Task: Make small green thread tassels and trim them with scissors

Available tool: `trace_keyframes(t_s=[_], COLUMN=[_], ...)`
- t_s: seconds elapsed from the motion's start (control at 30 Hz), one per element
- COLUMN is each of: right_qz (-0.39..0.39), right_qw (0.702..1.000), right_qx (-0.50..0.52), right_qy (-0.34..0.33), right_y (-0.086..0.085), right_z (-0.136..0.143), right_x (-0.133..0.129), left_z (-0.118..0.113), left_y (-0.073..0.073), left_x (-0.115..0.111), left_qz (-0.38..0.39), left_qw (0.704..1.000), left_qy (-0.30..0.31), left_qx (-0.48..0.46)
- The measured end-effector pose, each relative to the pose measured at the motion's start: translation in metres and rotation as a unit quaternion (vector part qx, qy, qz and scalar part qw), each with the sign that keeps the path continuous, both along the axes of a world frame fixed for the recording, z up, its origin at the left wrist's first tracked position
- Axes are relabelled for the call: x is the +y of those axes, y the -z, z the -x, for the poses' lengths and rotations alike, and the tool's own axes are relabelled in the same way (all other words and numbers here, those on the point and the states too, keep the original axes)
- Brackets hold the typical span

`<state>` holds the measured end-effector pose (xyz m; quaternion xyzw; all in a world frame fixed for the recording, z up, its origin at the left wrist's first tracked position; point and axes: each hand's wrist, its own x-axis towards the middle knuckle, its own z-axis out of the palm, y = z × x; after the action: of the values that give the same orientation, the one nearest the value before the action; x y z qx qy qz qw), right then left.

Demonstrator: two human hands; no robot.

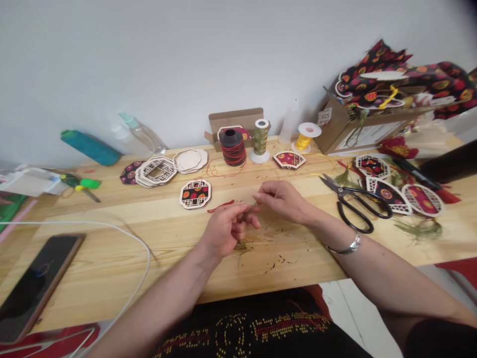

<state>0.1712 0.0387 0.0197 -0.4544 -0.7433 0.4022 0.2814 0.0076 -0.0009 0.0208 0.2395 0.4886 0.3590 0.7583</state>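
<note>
Over the middle of the wooden table (167, 268), my left hand (229, 226) has its fingers curled, with thumb and forefinger pressed together on something too small to make out. Greenish strands (242, 245) show beneath it. My right hand (281, 199) pinches at the left hand's fingertips; what lies between its fingers is hidden. A red cord (220, 206) lies just behind my left hand. To the left of it rests a patterned ornament with a pale lattice frame (196, 194). Black-handled scissors (354, 201) lie partly open to the right of my right hand.
Spools of red (233, 148), green (261, 139) and yellow thread (305, 137) stand at the back. A cardboard box (331, 122) of patterned fabric is at right, near several ornaments (423, 200). A phone (39, 283) and white cable (147, 253) lie at left.
</note>
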Motion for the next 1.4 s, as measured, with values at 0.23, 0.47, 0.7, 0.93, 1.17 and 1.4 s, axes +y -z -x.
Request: trace_keyframes(t_s=[0.23, 0.47, 0.7, 0.93, 1.17, 1.4], right_qz=[-0.002, -0.013, -0.016, -0.031, -0.199, -0.22], right_qw=[1.0, 1.0, 1.0, 1.0, 0.961, 0.926], right_qx=[-0.008, -0.01, -0.023, 0.001, -0.015, -0.306], right_qy=[-0.003, 0.0, -0.005, -0.003, 0.192, 0.036], right_y=[-0.001, 0.0, 0.0, 0.001, 0.002, 0.008], right_z=[0.0, 0.001, 0.0, 0.001, -0.031, -0.024], right_x=[-0.001, -0.001, 0.0, -0.001, 0.025, 0.021], left_z=[0.001, 0.001, 0.0, -0.002, 0.0, 0.0], left_y=[0.003, 0.005, 0.007, 0.006, 0.006, 0.007], left_x=[0.0, -0.002, -0.004, -0.003, 0.0, 0.001], left_qz=[-0.006, -0.031, -0.08, -0.092, -0.073, -0.065], left_qw=[1.0, 0.999, 0.996, 0.993, 0.991, 0.989], left_qy=[0.004, 0.009, 0.015, 0.005, -0.095, -0.13], left_qx=[-0.001, 0.004, 0.048, 0.075, 0.054, 0.033])
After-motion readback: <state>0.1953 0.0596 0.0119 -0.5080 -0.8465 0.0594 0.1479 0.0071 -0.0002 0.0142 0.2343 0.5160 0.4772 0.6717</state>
